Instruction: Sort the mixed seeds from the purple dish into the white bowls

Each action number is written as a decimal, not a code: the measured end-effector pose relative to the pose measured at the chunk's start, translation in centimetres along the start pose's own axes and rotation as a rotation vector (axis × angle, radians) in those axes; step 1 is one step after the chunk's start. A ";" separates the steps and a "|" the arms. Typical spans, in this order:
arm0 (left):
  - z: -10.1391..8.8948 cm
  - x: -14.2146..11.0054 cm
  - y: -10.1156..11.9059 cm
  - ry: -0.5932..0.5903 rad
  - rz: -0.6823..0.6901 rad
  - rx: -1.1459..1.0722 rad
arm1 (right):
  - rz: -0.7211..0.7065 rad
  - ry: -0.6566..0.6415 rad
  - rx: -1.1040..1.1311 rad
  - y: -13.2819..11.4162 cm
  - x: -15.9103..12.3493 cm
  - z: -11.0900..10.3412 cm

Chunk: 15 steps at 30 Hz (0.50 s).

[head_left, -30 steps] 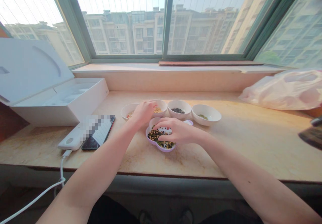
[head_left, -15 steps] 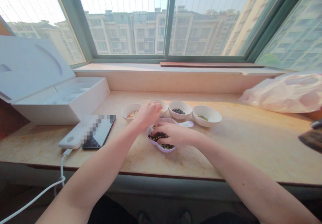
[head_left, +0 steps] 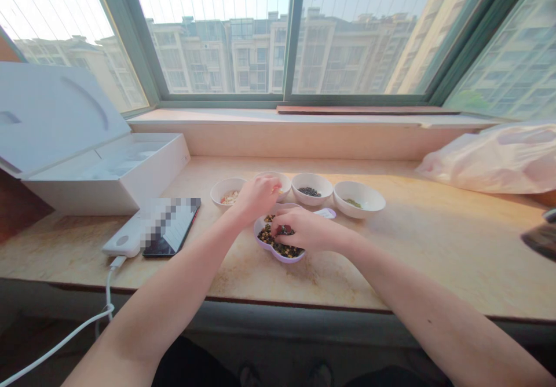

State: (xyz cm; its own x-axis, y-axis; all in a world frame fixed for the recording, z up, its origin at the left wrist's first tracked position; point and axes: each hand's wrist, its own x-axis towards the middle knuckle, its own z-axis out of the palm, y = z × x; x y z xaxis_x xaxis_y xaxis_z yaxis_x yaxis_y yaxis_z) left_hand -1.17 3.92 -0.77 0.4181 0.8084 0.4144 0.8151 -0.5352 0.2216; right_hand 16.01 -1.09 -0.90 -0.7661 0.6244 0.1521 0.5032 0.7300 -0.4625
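A lilac dish (head_left: 270, 249) full of mixed beans sits on the ledge in front of me. My right hand (head_left: 304, 229) rests over it, fingers curled into the beans in a pinch. My left hand (head_left: 257, 196) hovers over the second white bowl (head_left: 284, 180) with its fingers closed; what it holds is hidden. Further white bowls stand in a row behind the dish: one with pale beans (head_left: 226, 190), one with dark beans (head_left: 311, 187), one with a few green beans (head_left: 359, 197).
A phone (head_left: 171, 230) lies on a white power bank (head_left: 125, 237) with a cable at the left. An open white box (head_left: 99, 167) stands behind them. A plastic bag (head_left: 490, 158) lies at the right. A dark object (head_left: 541, 239) is at the right edge.
My right hand has shifted slightly within the lilac dish and drawn its fingers into a pinch. My left hand has stayed over the second bowl.
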 end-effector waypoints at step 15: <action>-0.3 -0.1 0.1 0.044 -0.123 -0.089 | -0.007 0.029 -0.057 -0.4 -0.2 -0.6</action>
State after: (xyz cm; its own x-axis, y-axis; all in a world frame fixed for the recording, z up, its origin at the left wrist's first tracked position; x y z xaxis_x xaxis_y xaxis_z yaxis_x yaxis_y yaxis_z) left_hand -1.22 3.75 -0.54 0.2980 0.8584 0.4175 0.8193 -0.4544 0.3496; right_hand 16.23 -1.38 -0.25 -0.7581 0.6266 0.1806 0.5206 0.7483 -0.4111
